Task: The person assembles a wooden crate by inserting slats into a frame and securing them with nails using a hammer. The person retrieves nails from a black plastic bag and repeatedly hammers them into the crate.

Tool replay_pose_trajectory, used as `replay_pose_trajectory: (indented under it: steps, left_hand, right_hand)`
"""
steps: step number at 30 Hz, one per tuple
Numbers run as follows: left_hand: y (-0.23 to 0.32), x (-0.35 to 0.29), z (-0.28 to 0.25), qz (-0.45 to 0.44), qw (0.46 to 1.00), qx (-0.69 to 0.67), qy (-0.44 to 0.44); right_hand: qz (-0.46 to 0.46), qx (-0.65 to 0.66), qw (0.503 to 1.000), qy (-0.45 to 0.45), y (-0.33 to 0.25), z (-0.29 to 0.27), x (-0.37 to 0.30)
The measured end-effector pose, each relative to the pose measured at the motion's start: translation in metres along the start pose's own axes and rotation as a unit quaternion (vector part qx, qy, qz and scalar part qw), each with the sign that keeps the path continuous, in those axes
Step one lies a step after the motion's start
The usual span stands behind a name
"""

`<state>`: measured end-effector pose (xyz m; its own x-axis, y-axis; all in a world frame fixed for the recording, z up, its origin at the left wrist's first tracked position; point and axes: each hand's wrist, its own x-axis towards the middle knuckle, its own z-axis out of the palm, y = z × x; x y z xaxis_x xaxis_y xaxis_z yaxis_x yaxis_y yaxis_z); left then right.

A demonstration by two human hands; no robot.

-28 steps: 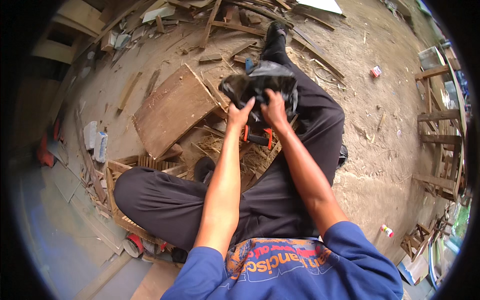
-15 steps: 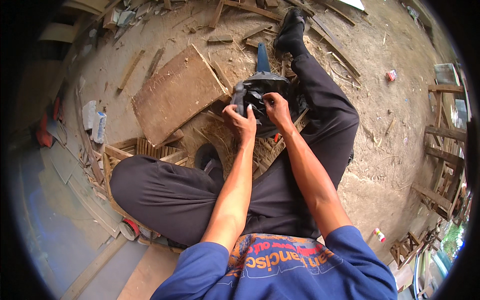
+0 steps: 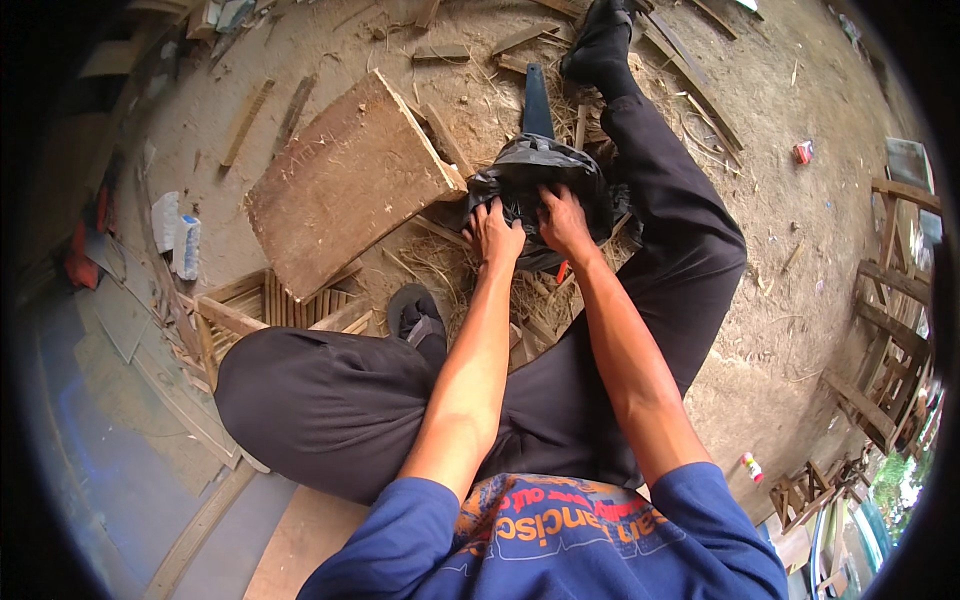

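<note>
Both hands are working at the mouth of a black plastic bag [image 3: 590, 180], which is sitting between the person's bent legs, ahead of the body. The left hand [image 3: 495, 235] is resting at the near left rim, fingers part-spread and slightly curled; the right hand [image 3: 566, 222] is dipping its bent fingers into the opening. Whether either is pinching the film, I cannot tell.

A dark blue flat bar [image 3: 537, 100] is sticking out beyond the far side of the bag, and a small orange piece [image 3: 562, 271] is showing below its near edge. Straw-like shavings [image 3: 440, 268] are covering the ground around it. On the left, a brown wooden board [image 3: 345, 185] is lying aslant, its right corner ending just beside the bag, so the left hand is having little room on that side. On the right, the right leg [image 3: 685, 250] is bordering the space.

Farther left, a slatted wooden crate [image 3: 232, 318] is standing by the left knee, and a grey-blue surface [image 3: 130, 490] is filling the lower corner. Past the right leg, a broad stretch of brown dirt floor [image 3: 770, 340] is spreading, with a red packet [image 3: 803, 152] lying on it, toward wooden frames [image 3: 895, 283] lining the right edge.
</note>
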<state>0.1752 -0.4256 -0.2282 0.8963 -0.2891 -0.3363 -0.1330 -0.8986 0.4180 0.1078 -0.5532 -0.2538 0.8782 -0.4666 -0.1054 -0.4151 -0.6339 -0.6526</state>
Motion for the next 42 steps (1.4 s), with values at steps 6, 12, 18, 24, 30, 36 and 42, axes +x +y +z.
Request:
replay_pose_trajectory:
  steps: [6,12,18,24,30,36,42]
  left_hand:
    - [0.001,0.006,0.006,-0.015,0.999,-0.032,-0.017]
    - [-0.007,0.018,0.018,0.025,0.985,-0.169,-0.012]
    - [-0.028,0.031,0.027,-0.029,0.9,-0.429,-0.067]
    - [-0.024,0.026,0.012,-0.142,0.81,-0.555,-0.126]
    - [-0.026,0.025,0.006,-0.125,0.787,-0.584,-0.152]
    - [-0.019,0.02,0.0,-0.129,0.787,-0.587,-0.142]
    - [-0.022,0.021,0.006,-0.119,0.79,-0.588,-0.129]
  right_hand:
    - [0.008,-0.002,1.0,0.008,0.0,0.0,0.007]
    - [0.022,0.051,0.998,0.025,-0.016,-0.009,0.012]
    - [-0.012,-0.014,1.0,-0.021,-0.023,-0.007,0.012]
    - [0.008,-0.015,0.999,-0.03,-0.022,-0.007,0.008]
    - [0.015,-0.013,0.998,-0.056,-0.022,-0.008,0.009]
    - [0.035,0.022,0.997,-0.062,-0.019,-0.007,0.013]
    - [0.02,0.024,0.999,-0.008,-0.018,-0.002,0.014]
